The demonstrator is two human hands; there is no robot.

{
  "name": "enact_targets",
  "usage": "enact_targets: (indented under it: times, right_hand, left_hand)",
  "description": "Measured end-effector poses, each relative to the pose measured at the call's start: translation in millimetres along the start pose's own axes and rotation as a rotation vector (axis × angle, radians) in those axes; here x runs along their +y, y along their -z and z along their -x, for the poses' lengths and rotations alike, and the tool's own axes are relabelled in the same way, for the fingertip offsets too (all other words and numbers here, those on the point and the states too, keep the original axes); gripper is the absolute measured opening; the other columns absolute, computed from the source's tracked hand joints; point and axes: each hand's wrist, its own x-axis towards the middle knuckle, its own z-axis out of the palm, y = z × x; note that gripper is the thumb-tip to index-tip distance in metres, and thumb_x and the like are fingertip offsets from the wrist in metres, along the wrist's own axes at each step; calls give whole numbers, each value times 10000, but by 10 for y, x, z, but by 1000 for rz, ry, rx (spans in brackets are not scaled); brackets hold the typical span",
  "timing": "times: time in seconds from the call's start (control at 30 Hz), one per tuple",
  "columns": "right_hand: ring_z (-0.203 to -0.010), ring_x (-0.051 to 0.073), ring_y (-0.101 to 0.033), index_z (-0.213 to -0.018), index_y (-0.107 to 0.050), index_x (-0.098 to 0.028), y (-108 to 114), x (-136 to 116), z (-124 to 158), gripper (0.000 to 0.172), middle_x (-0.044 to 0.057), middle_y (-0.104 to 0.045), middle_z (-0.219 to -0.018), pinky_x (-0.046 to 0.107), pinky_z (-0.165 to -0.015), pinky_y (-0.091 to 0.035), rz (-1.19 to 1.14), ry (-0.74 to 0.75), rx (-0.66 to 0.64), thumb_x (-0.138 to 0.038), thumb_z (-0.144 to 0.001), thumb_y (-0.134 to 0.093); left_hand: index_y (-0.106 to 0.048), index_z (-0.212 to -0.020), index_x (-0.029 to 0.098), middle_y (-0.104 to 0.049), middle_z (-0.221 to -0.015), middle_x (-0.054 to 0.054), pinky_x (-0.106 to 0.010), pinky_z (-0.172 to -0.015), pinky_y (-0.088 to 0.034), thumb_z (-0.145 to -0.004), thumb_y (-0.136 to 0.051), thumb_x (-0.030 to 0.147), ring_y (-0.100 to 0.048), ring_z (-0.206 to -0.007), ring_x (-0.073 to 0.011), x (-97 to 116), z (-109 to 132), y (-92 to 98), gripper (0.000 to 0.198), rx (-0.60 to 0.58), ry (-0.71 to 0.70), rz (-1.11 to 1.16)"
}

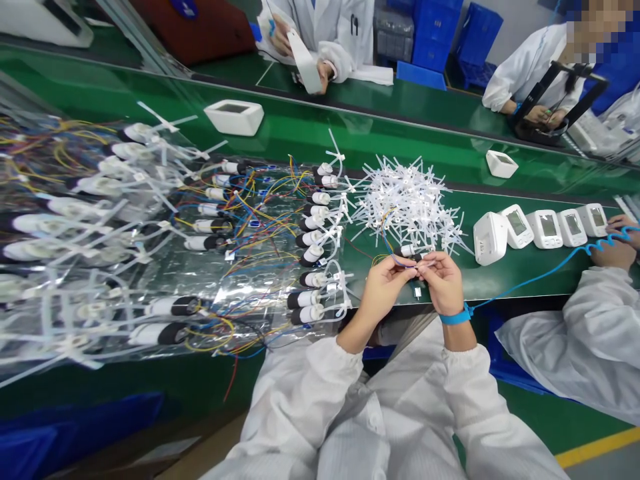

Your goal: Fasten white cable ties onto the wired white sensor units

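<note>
My left hand (384, 288) and my right hand (443, 283) meet at the bench edge, fingertips pinched together. Thin coloured wires (399, 265) run into the fingers of my left hand. What the right fingertips grip is too small and covered to make out. Just beyond the fingers lies a small white and black cylindrical part (407, 251), partly hidden by the hands. Behind it spreads a heap of white plastic tube pieces (405, 200). A small white tag-like piece (418, 293) lies below my fingers. A blue wrist strap (456, 315) with a coiled cord is on my right wrist.
To the left, rows of white and black cylinders (311, 255) with wires and tubes lie on clear plastic bags (250, 293). White display devices (545, 229) stand at the right, near a co-worker's hand (614, 253). Behind runs a green conveyor (320, 133) carrying a white device (234, 118).
</note>
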Motion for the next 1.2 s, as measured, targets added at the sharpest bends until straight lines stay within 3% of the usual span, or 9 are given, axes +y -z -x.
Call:
enact_targets:
  times: [0.17, 0.47, 0.67, 0.83, 1.03, 1.2]
  right_hand:
    - [-760, 167, -721, -1062, -773, -267, 31, 18, 14, 282, 1, -798, -870, 293, -724, -621, 18, 4, 1, -338, -848, -943]
    - [-830, 224, -768, -1286, -791, -287, 67, -27, 71, 427, 29, -813, -932, 376, -784, -682, 171, 36, -27, -386, -887, -908]
    - [-902, 226, -778, -1230, -786, -272, 12, 3, 45, 369, 50, -828, -1012, 357, -784, -673, 121, 70, 9, -384, -897, -897]
    - [-851, 210, -780, -1172, -808, -272, 40, 29, 47, 322, 31, -838, -951, 356, -811, -665, 128, 73, 38, -337, -877, -920]
    - [-966, 270, -809, -1103, -831, -279, 58, 15, 47, 287, 50, -847, -1001, 444, -933, -673, 202, 39, 32, -362, -851, -940]
    - [-910, 260, -804, -1110, -826, -268, -4, -31, 53, 313, 54, -847, -975, 425, -866, -685, 185, 17, 43, -405, -852, -937]
  left_hand:
    - [-825, -926, 197, -838, -954, -64, -408, -914, -655, -856, -882, 275, -801, -897, -243, -18, 6, -6, 120, 18, -10, -23]
    - [-845, -925, 217, -823, -983, -73, -396, -904, -644, -908, -830, 262, -781, -957, -249, 32, 38, -9, 50, -21, -64, -99]
    - [-856, -945, 223, -799, -1022, -75, -384, -961, -618, -900, -842, 252, -761, -1033, -246, -8, -17, 32, 55, 3, -137, -82]
    - [-851, -955, 209, -820, -993, -70, -395, -963, -623, -896, -854, 289, -777, -981, -241, -29, -15, 36, 99, -6, -52, -46]
    - [-846, -906, 214, -846, -975, -76, -450, -1008, -633, -873, -872, 307, -794, -995, -270, 6, 1, 21, 102, 3, -13, -27]
    - [-846, -928, 212, -840, -977, -77, -436, -973, -641, -871, -874, 311, -785, -964, -262, 16, -1, 28, 119, 2, 9, -39]
